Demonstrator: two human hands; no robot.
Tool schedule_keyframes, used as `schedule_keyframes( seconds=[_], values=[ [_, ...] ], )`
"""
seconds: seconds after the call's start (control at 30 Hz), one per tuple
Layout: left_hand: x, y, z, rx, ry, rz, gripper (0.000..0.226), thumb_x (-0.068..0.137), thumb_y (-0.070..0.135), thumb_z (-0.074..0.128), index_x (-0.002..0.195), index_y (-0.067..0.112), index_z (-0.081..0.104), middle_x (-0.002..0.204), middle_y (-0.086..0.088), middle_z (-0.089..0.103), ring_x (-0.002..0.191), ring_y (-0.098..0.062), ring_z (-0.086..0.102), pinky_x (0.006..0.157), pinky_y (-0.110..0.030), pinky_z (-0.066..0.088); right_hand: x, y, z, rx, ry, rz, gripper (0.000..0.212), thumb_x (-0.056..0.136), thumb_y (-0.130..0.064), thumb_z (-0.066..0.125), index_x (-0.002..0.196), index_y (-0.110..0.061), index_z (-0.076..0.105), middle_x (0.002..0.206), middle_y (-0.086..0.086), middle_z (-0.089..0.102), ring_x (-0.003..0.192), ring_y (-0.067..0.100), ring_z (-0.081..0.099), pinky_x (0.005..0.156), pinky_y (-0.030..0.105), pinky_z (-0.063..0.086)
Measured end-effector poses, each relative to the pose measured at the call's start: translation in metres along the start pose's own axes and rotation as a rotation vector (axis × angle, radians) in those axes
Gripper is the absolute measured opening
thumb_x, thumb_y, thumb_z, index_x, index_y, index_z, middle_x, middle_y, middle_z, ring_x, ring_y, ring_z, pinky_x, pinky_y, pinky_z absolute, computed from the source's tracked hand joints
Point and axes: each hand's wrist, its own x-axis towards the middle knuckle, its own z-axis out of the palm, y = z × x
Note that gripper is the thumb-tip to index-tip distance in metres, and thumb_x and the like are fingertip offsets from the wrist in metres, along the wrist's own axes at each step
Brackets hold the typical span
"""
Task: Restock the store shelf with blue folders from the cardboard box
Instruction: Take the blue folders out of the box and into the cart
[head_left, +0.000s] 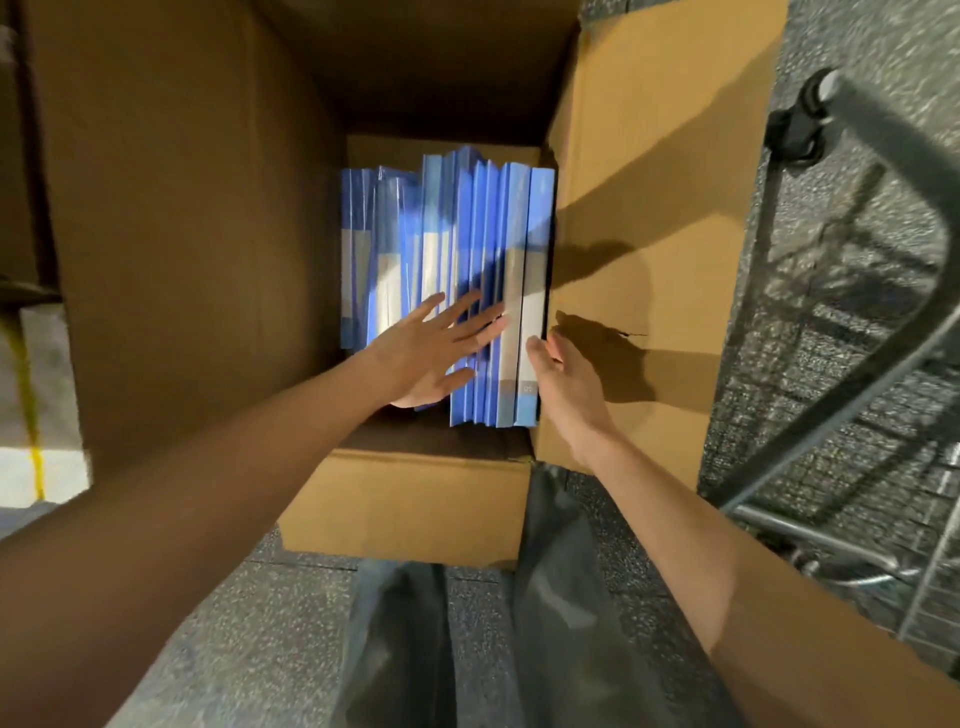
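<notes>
Two hands reach into the cardboard box (182, 234), where blue folders (467, 223) stand on edge. Left hand (428, 353) presses flat, fingers spread, on their top edges. Right hand (569, 387), loosely open and holding nothing, is just beside the stack at 3 o'clock.

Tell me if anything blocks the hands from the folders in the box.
Nothing visible does. The left hand rests spread on the upright blue plastic folders in the open brown cardboard box; the right hand is beside the rightmost one.
</notes>
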Motion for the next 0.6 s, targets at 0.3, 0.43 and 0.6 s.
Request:
schedule_keyframes(
  seconds=[0.3, 0.43, 0.6],
  values=[
    [-0.014, -0.024, 0.008, 0.051, -0.086, -0.008, 0.073, 0.105, 0.055, 0.019, 0.157, 0.028, -0.024, 0.165, 0.008, -0.023, 0.156, -0.027, -0.008, 0.126, -0.050, 0.009, 0.010, -0.004, 0.019, -0.132, 0.012, -0.102, 0.057, 0.100, -0.046, 0.054, 0.146, -0.015, 0.043, 0.145, 0.001, 0.052, 0.127, 0.012, 0.050, 0.093, 0.019, 0.035],
    [-0.018, -0.037, 0.004, 0.053, -0.138, 0.021, 0.071, 0.105, 0.056, 0.016, 0.156, 0.030, -0.026, 0.164, 0.012, -0.027, 0.156, -0.022, -0.011, 0.123, -0.049, 0.017, 0.020, -0.007, 0.039, -0.128, 0.004, -0.039, 0.082, 0.095, -0.053, 0.058, 0.157, -0.014, 0.022, 0.158, 0.005, 0.037, 0.142, 0.025, 0.040, 0.107, 0.027, 0.036],
    [-0.016, -0.040, 0.012, 0.038, -0.136, 0.037, 0.073, 0.103, 0.062, 0.017, 0.157, 0.032, -0.022, 0.165, 0.013, -0.025, 0.156, -0.021, -0.010, 0.118, -0.049, 0.028, 0.038, -0.006, 0.049, -0.209, 0.062, 0.012, 0.103, 0.088, -0.051, 0.070, 0.159, -0.005, 0.011, 0.157, 0.015, 0.035, 0.140, 0.032, 0.042, 0.105, 0.033, 0.042]
  ],
)
